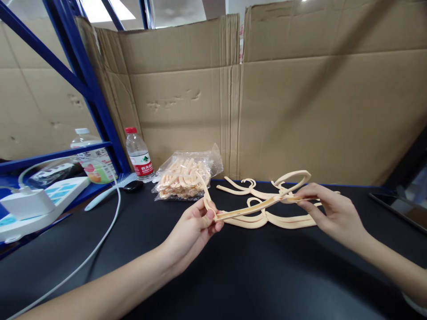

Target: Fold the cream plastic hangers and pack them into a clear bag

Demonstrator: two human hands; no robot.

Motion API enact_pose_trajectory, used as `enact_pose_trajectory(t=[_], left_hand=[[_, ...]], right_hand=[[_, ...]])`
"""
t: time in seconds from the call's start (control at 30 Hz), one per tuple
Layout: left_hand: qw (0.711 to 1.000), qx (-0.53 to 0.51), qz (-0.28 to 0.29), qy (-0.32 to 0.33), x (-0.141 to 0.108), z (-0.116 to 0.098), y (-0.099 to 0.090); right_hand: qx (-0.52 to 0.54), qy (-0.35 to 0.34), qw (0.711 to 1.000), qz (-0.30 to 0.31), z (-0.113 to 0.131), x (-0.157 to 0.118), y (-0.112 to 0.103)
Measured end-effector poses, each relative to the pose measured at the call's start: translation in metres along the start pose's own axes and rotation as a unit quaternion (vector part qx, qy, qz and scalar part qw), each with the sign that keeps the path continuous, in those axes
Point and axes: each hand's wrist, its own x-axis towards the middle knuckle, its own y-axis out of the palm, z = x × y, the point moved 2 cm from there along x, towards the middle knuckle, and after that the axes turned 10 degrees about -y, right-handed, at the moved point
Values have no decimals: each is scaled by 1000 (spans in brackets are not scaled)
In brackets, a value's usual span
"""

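Note:
A beige plastic piece [248, 212], long and thin with curved arms, spans the space between both hands above the black table. My left hand [196, 224] pinches its left end between thumb and fingers. The right part is gripped by my right hand [328, 211], thumb below and fingers above. One curved arm rises near my left fingers, and a loop stands up near my right fingers. Behind and beneath it, similar beige pieces [290, 222] lie on the table, partly hidden by the held one.
A clear bag of beige parts [183, 178] sits behind my left hand. Farther left are a red-capped bottle [138, 155], a white brush [103, 195], a power strip [66, 191] and a white cable [110, 231]. A dark flat device [400, 211] lies at right; cardboard [316, 102] stands behind.

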Motion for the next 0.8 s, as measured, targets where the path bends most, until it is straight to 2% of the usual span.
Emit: enact_pose_trajectory(t=[0.17, 0.3, 0.53, 0.67, 0.8], left_hand=[[999, 9, -29, 9, 0, 2, -3], [998, 4, -62, 21, 0, 3, -4], [992, -40, -114, 45, 0, 6, -7], [987, -64, -144, 34, 2, 6, -7], [981, -85, -175, 3, 1, 3, -4]], right_hand=[[-2, -9, 1000, 2, 9, -1, 1], [-18, 12, 1000, -14, 17, -1, 1], [-95, -10, 995, 2, 21, -2, 5], [-130, -22, 991, 17, 23, -3, 8], [-137, 23, 990, 22, 19, -4, 9]])
